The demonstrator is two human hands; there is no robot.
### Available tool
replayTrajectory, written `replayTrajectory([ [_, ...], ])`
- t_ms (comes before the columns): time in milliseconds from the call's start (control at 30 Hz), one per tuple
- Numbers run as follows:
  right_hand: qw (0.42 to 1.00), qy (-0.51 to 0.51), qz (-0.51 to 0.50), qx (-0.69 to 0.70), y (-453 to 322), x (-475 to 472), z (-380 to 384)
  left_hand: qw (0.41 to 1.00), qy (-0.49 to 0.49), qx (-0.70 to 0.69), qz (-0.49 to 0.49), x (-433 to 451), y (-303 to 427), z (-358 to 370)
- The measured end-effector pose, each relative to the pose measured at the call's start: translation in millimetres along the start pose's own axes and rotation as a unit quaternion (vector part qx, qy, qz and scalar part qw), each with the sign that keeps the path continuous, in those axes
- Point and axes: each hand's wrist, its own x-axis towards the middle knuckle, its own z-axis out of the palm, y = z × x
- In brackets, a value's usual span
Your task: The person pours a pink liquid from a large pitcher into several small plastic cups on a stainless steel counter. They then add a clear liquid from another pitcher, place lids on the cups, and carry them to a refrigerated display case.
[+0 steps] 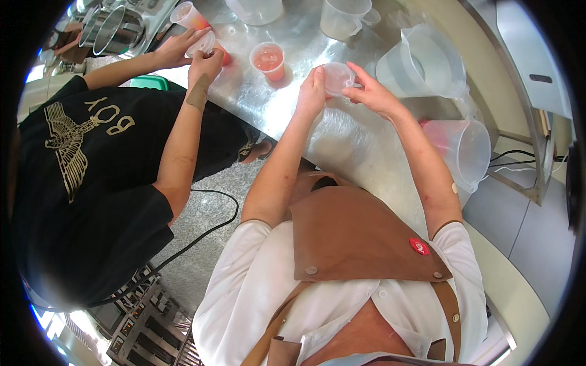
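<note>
A translucent plastic lid [338, 78] sits between my hands, over what seems to be a cup, mostly hidden beneath it. My left hand [313, 91] grips the left side of this lidded cup, thumb at the rim. On the right side, my right hand [371, 91] has its thumb and fingers at the lid's edge. An uncovered plastic cup of pinkish-red drink with ice [268, 61] stands to the left of my hands on the steel table [357, 146].
At the left, a co-worker in black [110, 137] handles a lidded cup; another cup of red drink [190, 16] stands beyond. Large plastic measuring jugs [423, 64] stand at the right, one with red contents [458, 146] beside my right forearm. A smaller jug [343, 18] is at the back.
</note>
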Motion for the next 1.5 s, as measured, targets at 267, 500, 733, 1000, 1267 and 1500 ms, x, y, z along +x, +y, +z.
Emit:
replayTrajectory([
  [267,0.999,0.016,-0.040,0.026,26,7,4,0.995,-0.008,0.098,-0.008,-7,15,-1],
  [500,0.998,0.004,-0.061,0.025,32,12,1,0.998,0.007,0.057,-0.010,-2,3,4],
  [733,0.884,0.088,-0.150,-0.435,-3,10,10,0.988,-0.034,-0.052,-0.139,-4,6,0],
  [1000,0.814,0.076,-0.152,-0.555,-7,25,30,0.978,-0.031,-0.105,-0.176,-15,27,8],
  [1267,0.865,0.167,-0.105,-0.462,2,17,23,0.993,0.056,-0.052,-0.093,-39,16,-3],
  [1500,0.956,0.244,0.018,0.162,59,-57,-1,0.990,0.061,-0.007,-0.130,-86,23,-38],
])
